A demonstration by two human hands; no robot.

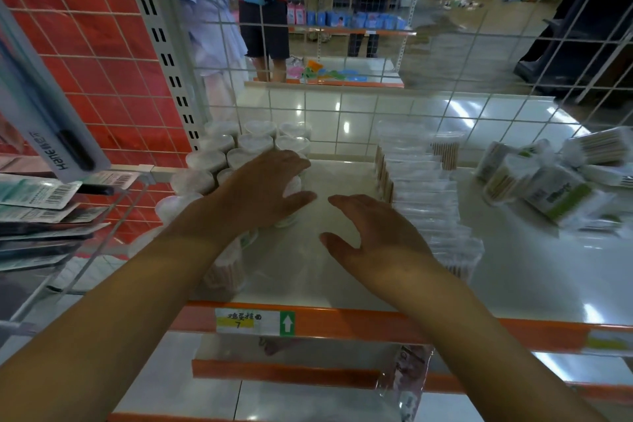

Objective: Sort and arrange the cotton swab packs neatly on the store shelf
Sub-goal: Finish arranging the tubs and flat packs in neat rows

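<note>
Mid-frame on shelf (342,284): left hand (263,188) spread open against tubs (219,161); right hand (373,229) open, empty, nearer flat packs (428,202) running front-to-back at right.

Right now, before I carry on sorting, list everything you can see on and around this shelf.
Heart-lidded tubs: about a dozen, clear with white lids, shelf back left, in rows.
Flat swab packs: one row, count unclear, clear with wooden sticks, right of centre.
Loose swab packs: a jumbled heap, clear with green and white labels, shelf far right.
Shelf: one, pale top, orange front edge.
Price label: one, white and yellow with a green arrow, on the shelf edge.
Wire grid: white, behind the shelf.
Hanging packets: several, teal and dark, far left.
Left hand: open, resting on the tubs.
Right hand: open, above the bare shelf middle.
</note>
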